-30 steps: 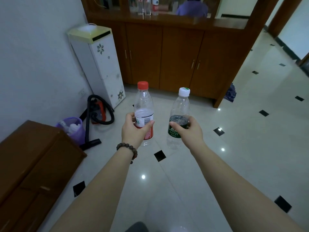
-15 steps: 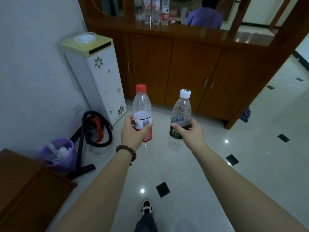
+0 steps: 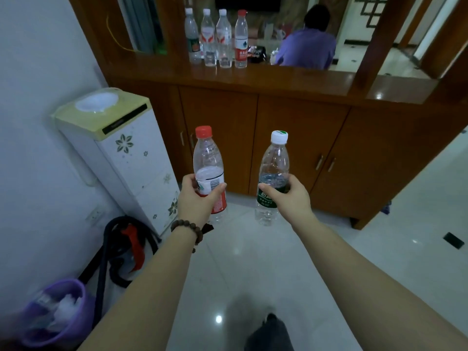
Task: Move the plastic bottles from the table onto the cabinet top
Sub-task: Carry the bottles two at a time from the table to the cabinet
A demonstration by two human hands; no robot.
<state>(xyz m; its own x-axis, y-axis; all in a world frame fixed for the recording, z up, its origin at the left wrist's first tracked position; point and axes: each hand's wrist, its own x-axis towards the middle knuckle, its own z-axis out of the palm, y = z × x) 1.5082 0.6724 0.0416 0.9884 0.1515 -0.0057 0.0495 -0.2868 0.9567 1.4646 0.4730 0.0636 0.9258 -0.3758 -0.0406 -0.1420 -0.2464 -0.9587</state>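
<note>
A white water dispenser [image 3: 121, 158] stands by the wall. Beside it lie a black and red vacuum cleaner [image 3: 126, 252] and a purple bin [image 3: 54, 315]. A person in purple [image 3: 307, 46] sits behind.

Both held bottles are clear, glossy plastic: the red-capped bottle [image 3: 209, 171] wears a shiny printed label, the white-capped bottle [image 3: 273, 173] a dark green one. The cabinet top [image 3: 278, 79] is polished wood; the floor [image 3: 253, 262] is glossy tile.

Glossy tiled floor [image 3: 253, 262], white wall [image 3: 38, 72]
</note>
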